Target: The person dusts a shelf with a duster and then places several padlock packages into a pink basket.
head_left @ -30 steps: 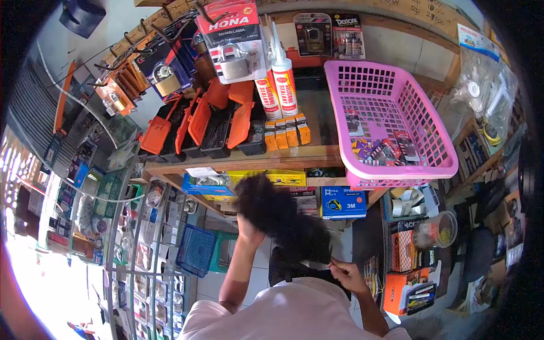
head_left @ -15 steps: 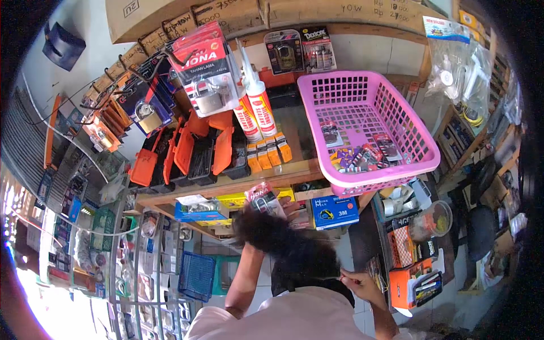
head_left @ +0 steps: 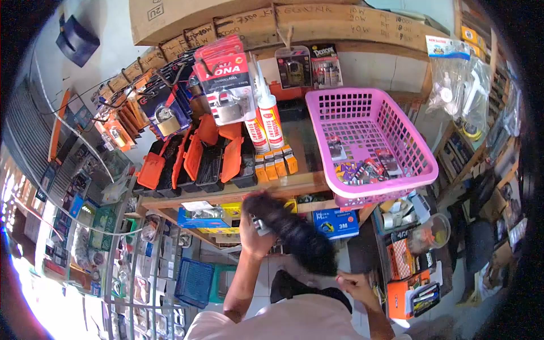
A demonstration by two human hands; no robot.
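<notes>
My left hand (head_left: 256,239) is raised below the counter's front edge, closed around a padlock pack (head_left: 262,226). Only a small pale part of the pack shows; the rest is covered by a black feather duster (head_left: 309,246). The duster slants from upper left to lower right, its fluffy head blurred and lying over the pack. At its lower right end my right hand (head_left: 358,288) is closed on the handle, which is mostly hidden by the fingers.
A pink basket (head_left: 377,190) with small packs stands on the wooden counter (head_left: 309,161). Left of it are sealant tubes (head_left: 271,122), orange-lidded boxes (head_left: 231,158) and hanging padlock packs (head_left: 226,85). Beneath sits a blue 3M box (head_left: 336,224). Shelving lines the left side.
The duster has swept over the padlock pack, whose red printed front showed before and is now mostly hidden. My left hand appears lower and turned. The counter sits slightly lower in view.
</notes>
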